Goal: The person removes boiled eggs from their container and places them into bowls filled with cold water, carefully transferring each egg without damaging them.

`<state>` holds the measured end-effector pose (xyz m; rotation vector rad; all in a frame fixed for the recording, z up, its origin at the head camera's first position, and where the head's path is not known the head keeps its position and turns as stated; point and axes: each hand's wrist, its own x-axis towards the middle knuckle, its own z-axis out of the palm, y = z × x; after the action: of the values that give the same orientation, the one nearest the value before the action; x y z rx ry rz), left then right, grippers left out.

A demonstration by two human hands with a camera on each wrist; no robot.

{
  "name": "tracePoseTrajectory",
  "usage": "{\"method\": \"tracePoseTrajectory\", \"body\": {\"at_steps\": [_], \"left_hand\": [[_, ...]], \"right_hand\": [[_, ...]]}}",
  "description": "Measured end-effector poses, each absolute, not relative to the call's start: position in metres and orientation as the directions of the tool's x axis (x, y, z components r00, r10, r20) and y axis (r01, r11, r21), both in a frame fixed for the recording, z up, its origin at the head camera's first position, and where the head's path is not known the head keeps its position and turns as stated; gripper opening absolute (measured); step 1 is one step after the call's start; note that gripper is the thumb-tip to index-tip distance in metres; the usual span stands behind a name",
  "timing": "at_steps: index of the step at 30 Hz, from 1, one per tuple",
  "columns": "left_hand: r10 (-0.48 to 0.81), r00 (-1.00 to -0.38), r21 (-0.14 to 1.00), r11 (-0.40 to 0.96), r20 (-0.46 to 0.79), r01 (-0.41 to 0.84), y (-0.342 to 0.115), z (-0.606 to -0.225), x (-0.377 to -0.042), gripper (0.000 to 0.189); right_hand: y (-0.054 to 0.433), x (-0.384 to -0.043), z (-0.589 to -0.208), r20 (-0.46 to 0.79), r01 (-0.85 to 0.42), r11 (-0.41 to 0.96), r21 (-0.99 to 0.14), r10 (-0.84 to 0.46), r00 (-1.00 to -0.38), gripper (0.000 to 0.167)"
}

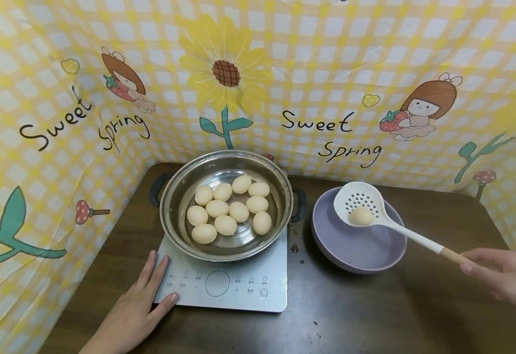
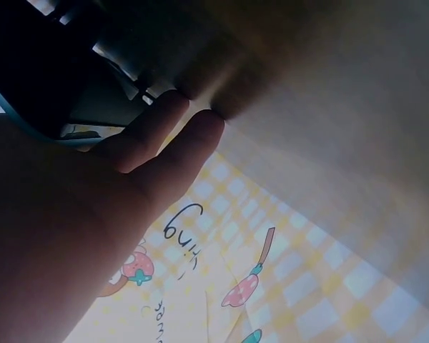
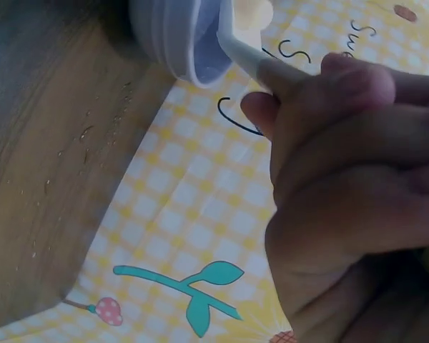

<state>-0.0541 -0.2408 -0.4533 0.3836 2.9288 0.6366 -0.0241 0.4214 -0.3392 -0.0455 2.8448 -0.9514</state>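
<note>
In the head view my right hand grips the wooden end of a white slotted spoon. One egg lies in its perforated scoop, which is over the back of a purple bowl. The right wrist view shows the fingers of that hand curled round the handle. My left hand rests with fingers spread at the left edge of a silver induction cooker. On the cooker stands a steel pot of water with several eggs in it.
The pot's dark side handles stick out left and right, one toward the bowl. Water drops dot the brown table between cooker and bowl. A yellow checked cloth with printed flowers hangs behind and along the left.
</note>
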Motion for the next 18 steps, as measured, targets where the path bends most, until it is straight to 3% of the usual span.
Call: {"method": "tracePoseTrajectory", "body": {"at_steps": [4,6,8,11,18], "left_hand": [[0.276,-0.96,0.427,0.875,-0.05,0.229,-0.2406,-0.4543,-0.0551,0.083],[0.276,-0.96,0.429,0.873,-0.046,0.231,-0.2404,-0.4544,-0.0546,0.082],[0.276,-0.96,0.431,0.872,-0.044,0.231,-0.2401,-0.4545,-0.0541,0.082],[0.277,-0.96,0.431,0.871,-0.039,0.235,-0.2401,-0.455,-0.053,0.082],[0.28,-0.96,0.429,0.87,-0.028,0.241,-0.2405,-0.4554,-0.0529,0.081]], "right_hand": [[0.4168,-0.0227,-0.3397,-0.107,0.041,0.861,-0.506,-0.015,-0.994,0.031],[0.4176,-0.0218,-0.3406,-0.077,0.036,0.86,-0.508,-0.004,-0.997,0.022],[0.4188,-0.0211,-0.3415,-0.033,0.025,0.861,-0.508,0.009,-0.999,0.029],[0.4209,-0.0197,-0.3437,0.042,0.001,0.857,-0.515,0.027,-0.999,0.058],[0.4201,-0.0226,-0.3441,0.219,-0.115,0.803,-0.585,0.02,-0.976,0.069]]}}
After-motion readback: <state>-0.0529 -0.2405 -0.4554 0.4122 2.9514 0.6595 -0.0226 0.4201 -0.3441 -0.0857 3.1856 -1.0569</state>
